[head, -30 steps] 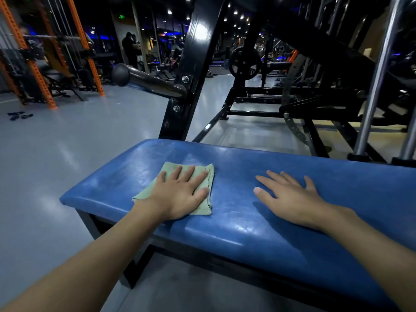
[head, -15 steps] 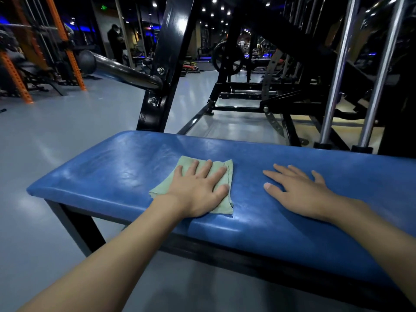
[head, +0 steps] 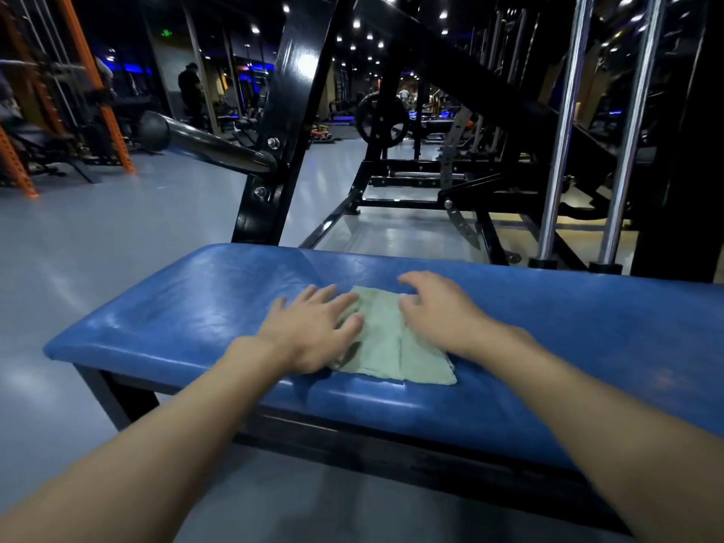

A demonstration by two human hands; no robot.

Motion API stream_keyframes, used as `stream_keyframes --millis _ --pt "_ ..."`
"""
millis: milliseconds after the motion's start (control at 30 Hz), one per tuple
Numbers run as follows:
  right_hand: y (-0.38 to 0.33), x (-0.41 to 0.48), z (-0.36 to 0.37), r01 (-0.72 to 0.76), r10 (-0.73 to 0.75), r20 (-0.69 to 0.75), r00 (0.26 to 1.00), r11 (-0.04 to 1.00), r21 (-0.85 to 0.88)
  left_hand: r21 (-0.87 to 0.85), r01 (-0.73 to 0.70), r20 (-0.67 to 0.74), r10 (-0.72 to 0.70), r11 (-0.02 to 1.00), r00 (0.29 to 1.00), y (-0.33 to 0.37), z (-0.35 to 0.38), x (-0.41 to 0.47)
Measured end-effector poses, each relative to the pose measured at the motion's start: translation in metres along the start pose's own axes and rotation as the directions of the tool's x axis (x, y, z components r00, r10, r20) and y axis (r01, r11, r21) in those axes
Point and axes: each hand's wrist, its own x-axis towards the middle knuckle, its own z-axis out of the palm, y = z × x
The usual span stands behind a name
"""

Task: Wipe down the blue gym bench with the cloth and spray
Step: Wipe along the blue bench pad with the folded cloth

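While the green cloth (head: 382,342) lies flat on the blue table (head: 196,307) near its front edge, its long axis running away from the person, it sits between both grips. The left hand (head: 313,331) is flat with fingers spread, pressing its left border. The right hand (head: 438,311) curves loosely over its right border, pinching nothing. Both are equally near, so either could sweep it sideways.

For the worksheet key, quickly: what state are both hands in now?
Left hand: open, fingers straight, resting on the pale green folded cloth on the blue padded bench.
Right hand: fingers bent over the cloth; grip cannot be told.
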Motion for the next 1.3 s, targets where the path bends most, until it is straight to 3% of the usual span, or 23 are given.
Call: stream_keyframes --millis 67,167,267,633,1300 --pt "-0.022 0.009 0.024 0.036 -0.036 0.027 0.999 0.999 0.008 -0.001 0.049 0.0 -0.049 0.999 0.999 -0.022 -0.001 -0.009" --pt "-0.03 0.003 0.049 0.11 -0.061 0.196 0.979 0.963 -0.247 -0.025 0.075 0.01 -0.075 0.997 0.997 -0.039 0.003 -0.026" --pt "-0.021 -0.002 0.047 0.124 -0.037 0.26 0.965 0.936 -0.329 -0.005 0.064 0.019 -0.064 0.998 0.998 -0.037 0.008 -0.035" --pt "0.05 -0.045 -0.002 0.073 0.017 0.228 0.974 0.923 -0.378 0.055 -0.097 0.078 0.092 0.994 0.993 0.037 0.011 -0.004" --pt "0.238 -0.162 -0.136 -0.315 0.355 0.03 0.934 0.861 -0.4 0.022 -0.459 0.188 0.447 0.888 0.875 0.258 0.038 0.048"
